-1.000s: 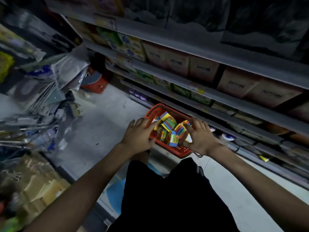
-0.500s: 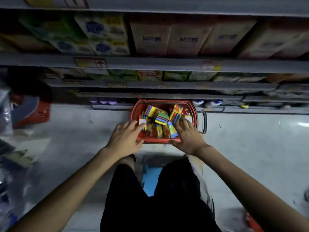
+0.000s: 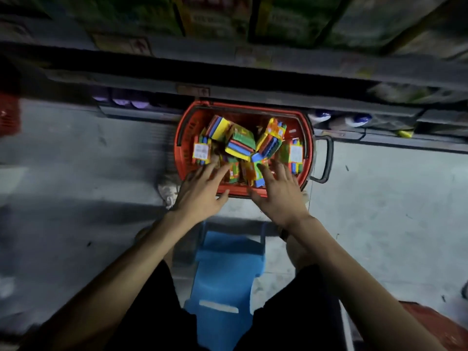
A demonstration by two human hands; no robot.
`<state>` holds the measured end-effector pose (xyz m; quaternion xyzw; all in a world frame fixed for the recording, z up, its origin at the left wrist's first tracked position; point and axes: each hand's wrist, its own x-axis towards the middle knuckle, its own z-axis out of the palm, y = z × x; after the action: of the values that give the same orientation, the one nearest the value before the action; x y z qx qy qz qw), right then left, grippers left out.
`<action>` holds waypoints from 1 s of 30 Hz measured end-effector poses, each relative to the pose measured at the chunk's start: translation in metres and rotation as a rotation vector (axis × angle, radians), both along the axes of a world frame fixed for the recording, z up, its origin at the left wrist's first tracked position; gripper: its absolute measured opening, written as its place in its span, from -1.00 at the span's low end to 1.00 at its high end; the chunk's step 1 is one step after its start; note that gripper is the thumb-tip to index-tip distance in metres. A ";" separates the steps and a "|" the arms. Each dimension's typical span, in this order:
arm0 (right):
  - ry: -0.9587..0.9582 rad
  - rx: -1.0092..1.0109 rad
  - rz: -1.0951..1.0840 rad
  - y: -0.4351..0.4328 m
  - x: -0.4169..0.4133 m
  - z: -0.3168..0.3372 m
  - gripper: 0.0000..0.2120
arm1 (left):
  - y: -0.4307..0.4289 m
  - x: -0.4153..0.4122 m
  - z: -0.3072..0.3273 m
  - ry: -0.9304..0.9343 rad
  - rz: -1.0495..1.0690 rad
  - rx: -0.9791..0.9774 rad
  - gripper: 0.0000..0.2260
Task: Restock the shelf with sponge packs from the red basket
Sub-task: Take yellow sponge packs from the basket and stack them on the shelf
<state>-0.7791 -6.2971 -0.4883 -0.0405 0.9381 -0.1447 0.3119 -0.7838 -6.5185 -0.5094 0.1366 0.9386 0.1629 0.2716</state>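
Note:
A red basket (image 3: 186,138) stands on the floor against the bottom of the shelf (image 3: 253,96). It is full of several colourful sponge packs (image 3: 240,144) lying at odd angles. My left hand (image 3: 202,192) hovers over the basket's near left rim with fingers spread, holding nothing. My right hand (image 3: 279,192) is over the near right rim, fingers straight and spread above the packs, also holding nothing. Whether the fingertips touch the packs I cannot tell.
A blue plastic stool (image 3: 225,274) sits between my knees. The basket's black handle (image 3: 325,158) sticks out to the right. Bottles (image 3: 354,120) stand on the lowest shelf, another red basket (image 3: 8,115) at far left, and a red object (image 3: 435,325) at bottom right.
The view has swung to face the shelf and dropped closer to the basket. Both hands let go of the near rim and now spread open above the packs.

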 end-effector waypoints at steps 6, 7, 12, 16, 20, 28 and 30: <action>0.295 0.002 0.117 0.035 -0.018 -0.132 -0.37 | 0.029 -0.022 -0.129 0.232 -0.044 0.006 -0.28; 0.360 -0.003 0.137 0.040 -0.023 -0.148 -0.37 | 0.031 -0.029 -0.145 0.266 -0.073 0.002 -0.23; 0.584 -0.033 0.219 0.060 -0.037 -0.206 -0.37 | 0.038 -0.073 -0.203 0.423 -0.219 0.001 -0.18; 0.577 0.083 0.371 0.065 -0.061 -0.241 -0.27 | 0.032 -0.089 -0.238 0.517 -0.361 0.052 -0.25; 0.645 0.182 0.448 0.058 -0.079 -0.259 -0.38 | 0.023 -0.096 -0.252 0.586 -0.395 0.077 -0.20; 0.609 0.211 0.270 0.050 -0.037 -0.244 -0.30 | 0.006 -0.054 -0.242 0.618 -0.303 0.113 -0.24; 0.595 0.183 0.210 0.048 -0.023 -0.237 -0.27 | 0.006 -0.042 -0.234 0.632 -0.305 0.139 -0.24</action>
<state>-0.8019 -6.2495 -0.7252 -0.1496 0.9879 -0.0086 0.0395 -0.8255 -6.5122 -0.7431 0.3368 0.9318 0.1337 -0.0209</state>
